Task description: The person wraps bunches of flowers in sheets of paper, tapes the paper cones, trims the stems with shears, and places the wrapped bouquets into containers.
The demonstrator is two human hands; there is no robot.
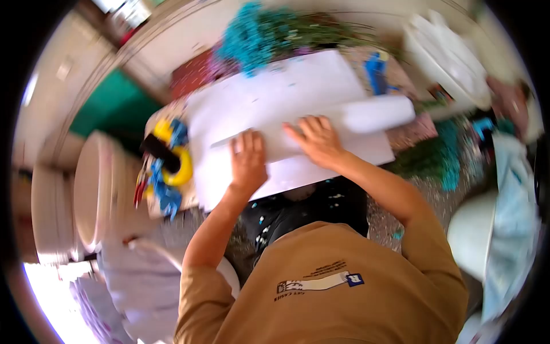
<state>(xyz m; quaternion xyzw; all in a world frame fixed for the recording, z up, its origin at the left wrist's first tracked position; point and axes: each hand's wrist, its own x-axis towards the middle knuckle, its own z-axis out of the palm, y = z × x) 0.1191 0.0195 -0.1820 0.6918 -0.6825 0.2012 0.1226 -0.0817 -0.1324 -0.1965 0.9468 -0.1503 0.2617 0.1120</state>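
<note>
A large white sheet lies on a low table in front of me. Across it rests a rolled or folded white piece, whose right end forms a thick roll. My left hand lies palm down on the left part of this piece, fingers pointing away from me. To its right my right hand also presses down on the white piece, with fingers spread and the thumb out to the left. Both hands are slightly blurred.
Turquoise flowers with green stems lie behind the sheet. Yellow and blue tape rolls are at the left table edge, a blue object at the right. Large round containers stand left; a white tub stands back right.
</note>
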